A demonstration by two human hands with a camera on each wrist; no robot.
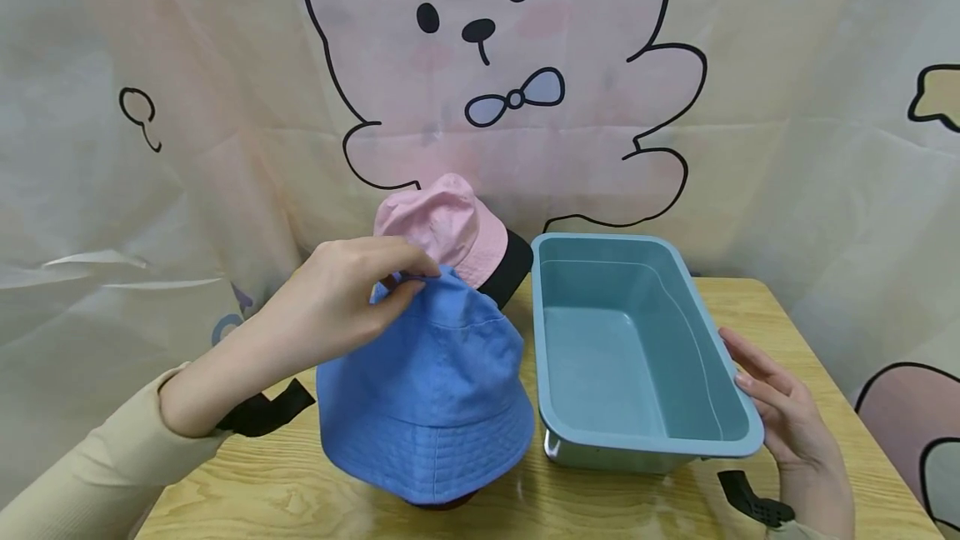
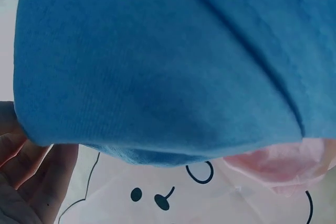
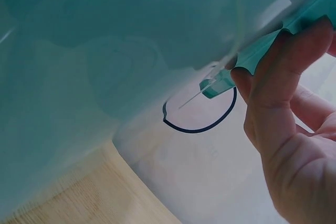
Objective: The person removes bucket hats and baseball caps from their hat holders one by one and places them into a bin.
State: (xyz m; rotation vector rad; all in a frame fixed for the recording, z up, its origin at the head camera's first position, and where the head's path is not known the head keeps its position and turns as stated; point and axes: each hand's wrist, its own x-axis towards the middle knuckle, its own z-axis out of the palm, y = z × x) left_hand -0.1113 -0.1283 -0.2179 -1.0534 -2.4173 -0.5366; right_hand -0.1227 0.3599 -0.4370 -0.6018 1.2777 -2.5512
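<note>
My left hand (image 1: 348,294) pinches the top of a blue bucket hat (image 1: 427,390) between thumb and fingers, and the brim hangs toward me over the table. Close up in the left wrist view, the blue fabric (image 2: 157,66) fills most of the frame, with the fingers (image 2: 50,177) at its lower left edge. My right hand (image 1: 787,411) holds the right rim of a blue-green plastic bin (image 1: 538,340). In the right wrist view, bent fingers (image 3: 273,82) meet the rim. Nothing lies inside the bin.
Behind the blue hat is a pink bucket hat (image 1: 442,223) with a black brim (image 1: 510,269) next to it. A dark reddish edge (image 1: 446,503) shows beneath the blue brim. Under everything is a wooden table (image 1: 255,482); a printed bear curtain (image 1: 480,107) hangs behind.
</note>
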